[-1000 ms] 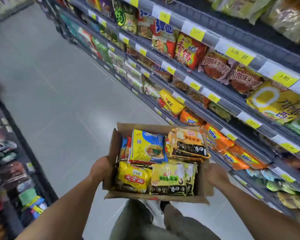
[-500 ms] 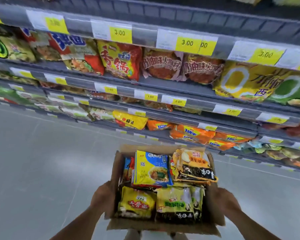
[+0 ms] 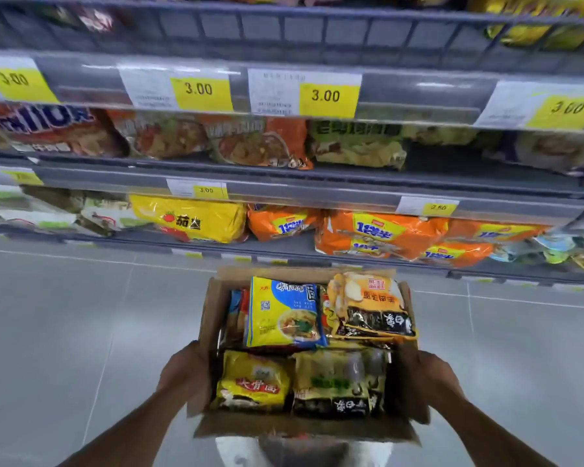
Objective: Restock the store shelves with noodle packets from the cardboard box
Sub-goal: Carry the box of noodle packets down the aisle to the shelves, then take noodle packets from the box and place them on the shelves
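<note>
both hands are on the cardboard box (image 3: 304, 428), one on each side wall. the left hand (image 3: 182, 375) is wrapped around the left wall and the right hand (image 3: 429, 379) is clamped on the right wall, fingers curled round the cardboard, so the box hangs in the air over the grey tiled floor (image 3: 64, 332), just in front of the shelves.

inside the box the noodle packets lie flat and fill it. at the far left there's a blue and yellow packet (image 3: 284, 313), with a couple of thin packets (image 3: 238, 311) standing on edge between it and the left wall. at the far right a orange and black packet (image 3: 371, 306) sits on top, a bit tilted. at the near left is a yellow packet with red lettering (image 3: 255, 382), and at the near right a pale green and black packet (image 3: 341, 382), kinda blurry.

the shelf unit (image 3: 317, 193) fills the top half of the view. yellow price tags (image 3: 327, 96) along the rail edges mostly read 3.00. the lower shelf holds a yellow tomato packet (image 3: 189, 219) and orange packets (image 3: 381, 234) to its right.
</note>
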